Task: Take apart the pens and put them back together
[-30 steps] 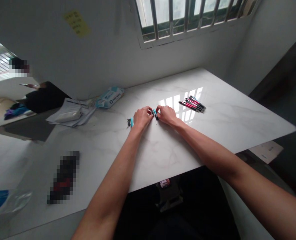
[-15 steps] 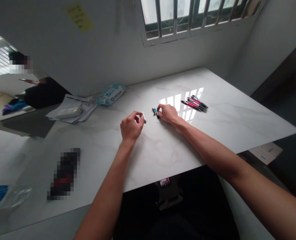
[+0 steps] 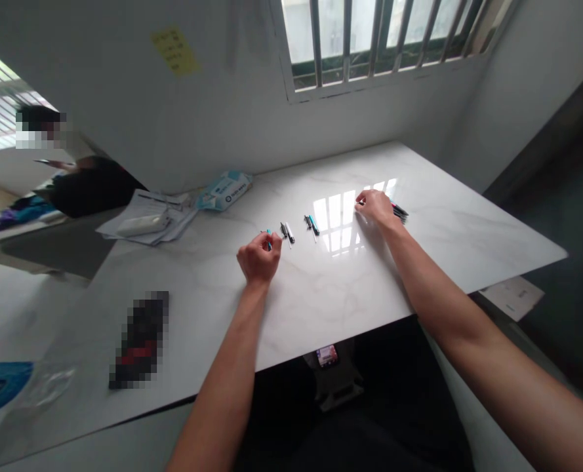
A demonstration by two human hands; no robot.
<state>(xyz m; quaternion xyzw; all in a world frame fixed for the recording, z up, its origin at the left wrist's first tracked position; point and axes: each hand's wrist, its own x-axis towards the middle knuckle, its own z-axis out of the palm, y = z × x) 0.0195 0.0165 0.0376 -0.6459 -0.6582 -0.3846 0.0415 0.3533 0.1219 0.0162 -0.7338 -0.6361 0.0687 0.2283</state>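
Note:
My left hand [image 3: 259, 255] rests low over the table with its fingers curled closed. A teal pen piece [image 3: 270, 241] shows at its fingertips; whether it is gripped or lies behind them I cannot tell. To the right lie the white and black parts of a pen [image 3: 289, 233], with a thin refill beside them. Farther right are teal and black pen parts [image 3: 313, 225] with another thin refill. My right hand [image 3: 377, 208] is over the pile of pens [image 3: 400, 211], thumb and fingers pinched at a pen's end. The hand hides most of the pile.
A wet-wipes pack [image 3: 225, 191] and papers [image 3: 146, 219] lie along the wall at the left. A blurred-out dark object [image 3: 141, 341] and a blue-labelled clear plastic item [image 3: 3, 387] are at front left. Another person [image 3: 92, 187] sits beyond.
My right hand has moved right, from the teal pen parts to the pile of pens. My left hand has curled tighter and shifted off the white pen parts, which now show clearly.

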